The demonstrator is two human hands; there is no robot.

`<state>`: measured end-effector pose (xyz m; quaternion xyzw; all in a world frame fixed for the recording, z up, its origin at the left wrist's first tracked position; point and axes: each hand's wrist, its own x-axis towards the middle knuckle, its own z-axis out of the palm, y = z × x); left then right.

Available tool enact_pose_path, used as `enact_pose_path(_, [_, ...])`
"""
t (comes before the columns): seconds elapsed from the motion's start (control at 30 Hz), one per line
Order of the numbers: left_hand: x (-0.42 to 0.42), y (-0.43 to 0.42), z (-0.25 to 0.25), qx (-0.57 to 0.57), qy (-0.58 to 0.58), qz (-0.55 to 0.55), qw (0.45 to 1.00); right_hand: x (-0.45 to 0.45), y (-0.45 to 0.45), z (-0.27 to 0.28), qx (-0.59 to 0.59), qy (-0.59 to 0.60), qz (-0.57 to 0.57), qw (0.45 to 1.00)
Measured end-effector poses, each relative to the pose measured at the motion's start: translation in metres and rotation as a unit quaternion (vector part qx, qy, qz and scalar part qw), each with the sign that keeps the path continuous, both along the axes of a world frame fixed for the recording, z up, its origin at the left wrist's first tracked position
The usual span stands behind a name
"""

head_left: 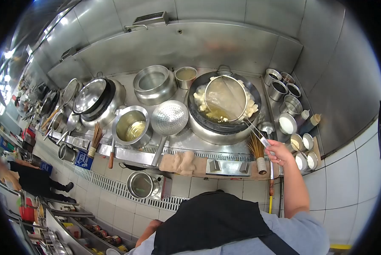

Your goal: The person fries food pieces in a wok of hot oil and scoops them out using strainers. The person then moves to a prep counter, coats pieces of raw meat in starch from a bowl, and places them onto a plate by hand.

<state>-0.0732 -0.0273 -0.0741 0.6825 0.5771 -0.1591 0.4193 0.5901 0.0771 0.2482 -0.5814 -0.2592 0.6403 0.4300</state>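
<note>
My right hand (279, 152) is closed round the metal handle of a round mesh strainer (225, 95). The strainer's hoop lies over a black wok (194, 117) on the right burner. Pale, fluffy pieces of food (250, 107) show round the hoop, and yellowish oil (218, 113) shows at the front of the wok. Just below my right hand, a bamboo wok brush (258, 153) leans at the stove edge. My left hand (155, 224) is low beside my black apron, largely hidden, and its fingers cannot be made out.
A perforated ladle (170, 118) rests on a pot of oil (118, 123). Metal cups and seasoning tubs (287, 123) line the right side. Folded cloths (177, 162) lie on the front edge. A pot (140, 184) stands low behind me. Another person (33, 178) is at far left.
</note>
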Motion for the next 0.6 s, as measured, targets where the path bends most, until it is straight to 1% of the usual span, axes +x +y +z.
enact_pose_path(0.1, [-0.003,0.003,-0.007,0.043,-0.013,-0.058,0.997,0.005,-0.003,-0.005,-0.008,0.019,0.012,1.0])
enact_pose_path(0.17, [-0.005,0.004,-0.005,0.071,-0.009,-0.077,0.994,0.008,-0.007,-0.008,-0.006,0.037,0.007,0.999])
enact_pose_path(0.2, [0.018,0.01,0.033,0.004,0.006,0.036,0.999,0.009,-0.011,-0.01,-0.007,0.053,0.001,0.999])
enact_pose_path(0.23, [0.045,0.017,0.08,-0.049,0.019,0.165,0.985,0.01,-0.014,-0.011,-0.008,0.055,-0.001,0.998])
enact_pose_path(0.27, [0.072,0.024,0.128,-0.082,0.037,0.289,0.953,0.011,-0.016,-0.011,-0.006,0.063,-0.002,0.998])
enact_pose_path(0.3, [0.071,0.025,0.124,-0.081,0.039,0.288,0.954,0.012,-0.016,-0.011,-0.003,0.071,-0.003,0.997])
enact_pose_path(0.37, [0.065,0.026,0.112,-0.044,-0.032,0.26,0.964,0.009,-0.018,-0.006,0.002,0.068,-0.004,0.998])
enact_pose_path(0.43, [0.07,0.028,0.122,-0.04,-0.017,0.246,0.968,0.009,-0.022,-0.009,0.007,0.068,-0.01,0.998])
enact_pose_path(0.47, [0.073,0.03,0.126,-0.037,-0.005,0.234,0.972,0.012,-0.022,-0.015,0.02,0.091,-0.008,0.996])
enact_pose_path(0.5, [0.061,0.03,0.104,-0.035,-0.004,0.23,0.973,0.014,-0.023,-0.019,0.032,0.114,-0.006,0.993])
enact_pose_path(0.53, [0.04,0.027,0.067,0.003,-0.019,0.129,0.991,0.014,-0.025,-0.018,0.034,0.115,-0.01,0.993])
enact_pose_path(0.57, [0.027,0.025,0.047,0.039,-0.035,0.027,0.998,0.011,-0.027,-0.015,0.046,0.139,-0.004,0.989])
enact_pose_path(0.6, [0.024,0.025,0.047,0.039,-0.034,0.022,0.998,0.009,-0.029,-0.013,0.058,0.162,0.0,0.985])
